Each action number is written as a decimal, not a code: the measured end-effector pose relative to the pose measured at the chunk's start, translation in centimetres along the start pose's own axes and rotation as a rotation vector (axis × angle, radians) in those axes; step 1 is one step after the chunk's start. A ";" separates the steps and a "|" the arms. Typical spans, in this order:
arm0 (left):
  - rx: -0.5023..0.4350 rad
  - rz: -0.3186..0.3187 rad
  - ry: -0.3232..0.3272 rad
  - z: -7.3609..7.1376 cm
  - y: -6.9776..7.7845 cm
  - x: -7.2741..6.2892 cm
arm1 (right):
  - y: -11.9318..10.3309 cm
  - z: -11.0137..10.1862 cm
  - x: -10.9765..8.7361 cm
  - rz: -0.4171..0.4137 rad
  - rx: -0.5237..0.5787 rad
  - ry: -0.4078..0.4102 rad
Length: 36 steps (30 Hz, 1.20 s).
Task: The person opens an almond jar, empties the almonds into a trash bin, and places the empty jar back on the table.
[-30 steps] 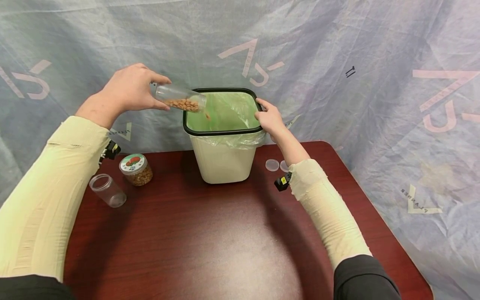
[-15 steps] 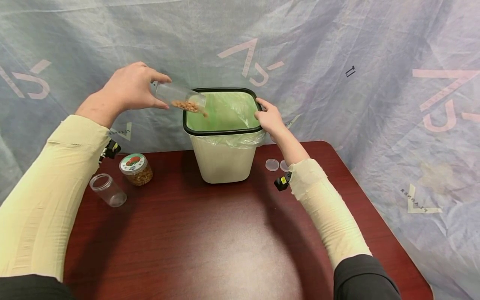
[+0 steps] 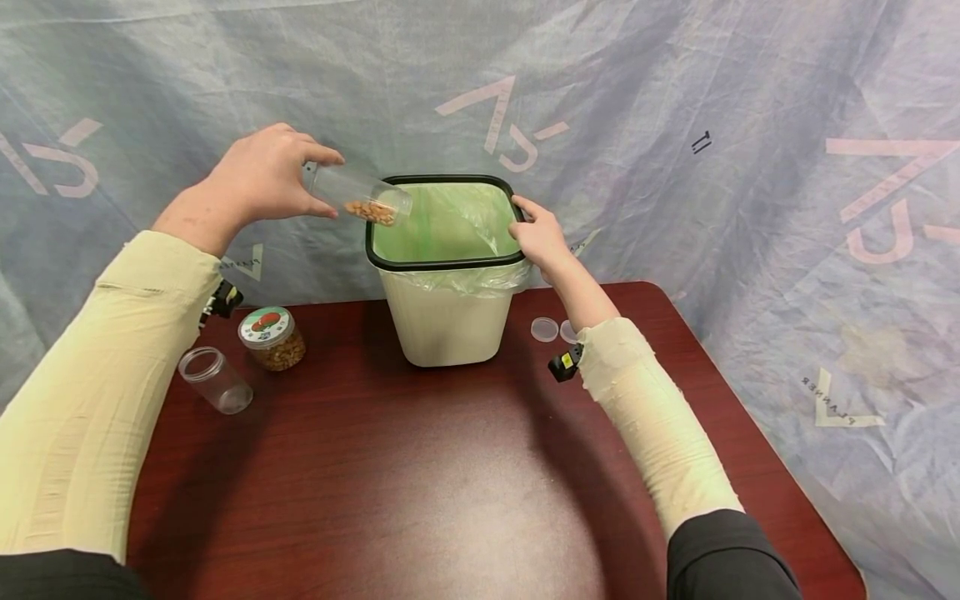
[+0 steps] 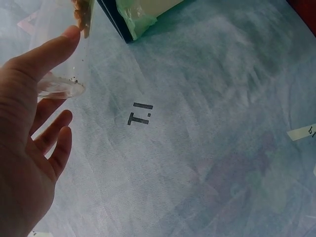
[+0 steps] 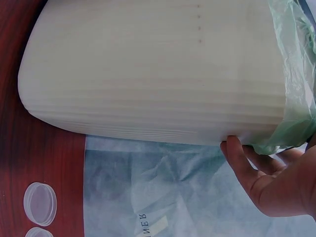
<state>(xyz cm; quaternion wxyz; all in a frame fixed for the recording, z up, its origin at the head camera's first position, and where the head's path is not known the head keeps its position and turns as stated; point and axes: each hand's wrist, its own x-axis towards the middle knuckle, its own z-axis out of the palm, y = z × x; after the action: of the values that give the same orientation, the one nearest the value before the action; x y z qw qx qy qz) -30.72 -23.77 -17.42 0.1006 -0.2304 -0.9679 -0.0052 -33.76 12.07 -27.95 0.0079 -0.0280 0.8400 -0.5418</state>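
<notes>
My left hand grips the base end of a clear plastic jar, with thumb and fingers on either side. The jar tilts mouth-down to the right, its mouth over the left rim of a white trash bin. Brown nut-like pieces lie along the jar's lower side near the mouth. A pale green bag lines the bin under a black rim. My right hand holds the bin's right rim; in the right wrist view its fingers touch the bin wall below the bag's edge.
On the dark red table, a lidded jar of brown pieces and a clear open jar stand at the left. Two clear lids lie right of the bin. A grey curtain hangs behind.
Pieces inside the tilted jar have slid toward its mouth and become fewer. Some were dropping from the mouth earlier; none are seen falling now. Both hands have stayed almost still.
</notes>
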 end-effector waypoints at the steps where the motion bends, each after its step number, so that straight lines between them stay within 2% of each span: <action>1: -0.001 0.001 0.000 0.0 0.0 0.0 | 0.0 0.0 0.0 0.000 0.000 0.001; 15: 0.015 0.013 0.014 0.0 0.5 0.0 | 0.3 0.2 0.3 -0.008 -0.003 0.003; 36: -0.002 0.031 0.040 -0.1 0.4 0.1 | 0.5 0.3 0.6 -0.013 -0.005 0.003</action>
<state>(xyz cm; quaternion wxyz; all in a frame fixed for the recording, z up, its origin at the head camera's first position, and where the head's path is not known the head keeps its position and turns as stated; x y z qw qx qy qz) -30.61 -23.36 -17.30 0.1200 -0.2452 -0.9620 -0.0093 -34.40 11.99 -28.53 0.0032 -0.0327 0.8413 -0.5396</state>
